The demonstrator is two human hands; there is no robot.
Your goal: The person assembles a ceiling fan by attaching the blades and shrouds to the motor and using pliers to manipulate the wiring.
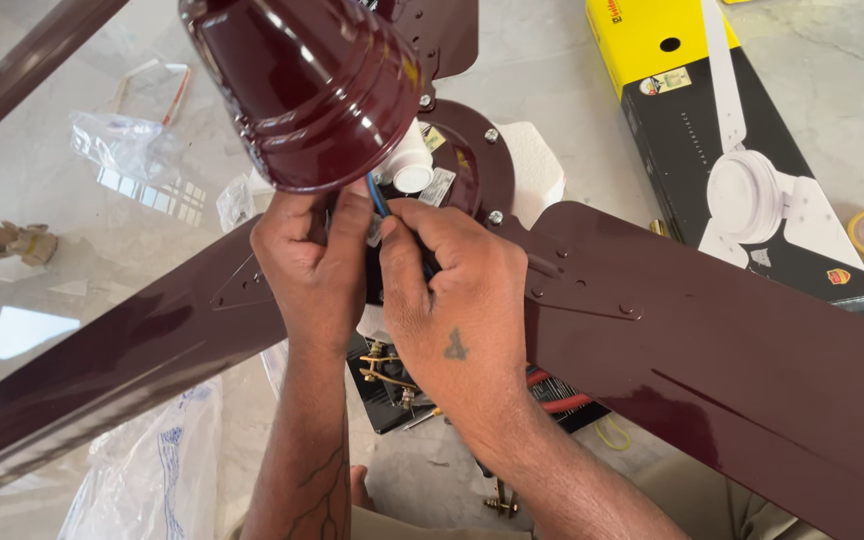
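The fingertips of both hands are hidden: they curl in under the rim of a glossy maroon canopy cup (302, 85) and against the fan's centre, so exactly what they pinch is hard to make out. The left hand (314, 265) is closed, its fingers bent around a thin blue wire (377, 192) that rises between the two hands into the cup. The right hand (457, 300) is also curled shut, touching the left, its fingers pressed to the dark part at the wire's foot; whether it grips the wire itself cannot be told. The maroon ceiling fan motor (472, 160) lies just beyond the knuckles, mostly covered by the cup. One blade (732, 350) stretches away right of the right hand, another (102, 370) left of the left hand, both cut off at the frame edges. Far beyond the right hand lies a yellow and black carton (722, 120).
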